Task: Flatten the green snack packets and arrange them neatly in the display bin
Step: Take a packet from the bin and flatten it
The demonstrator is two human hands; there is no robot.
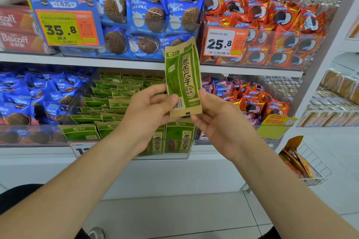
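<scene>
Green snack packet (pixel 182 77) held upright above display bin (pixel 174 156), front edge of lower shelf. Left hand (pixel 149 110) and right hand (pixel 215 114) pinch bottom corners, likely tensioning packet flat before insertion.

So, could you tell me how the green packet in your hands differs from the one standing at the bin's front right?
The held packet is aloft, pinched at its lower end by the left hand and right hand; the front packet stands untouched inside the clear display bin. The held packet shows a barcode; the front packet shows a seed picture. Both are upright, green and tan, with the same vertical lettering.
</scene>
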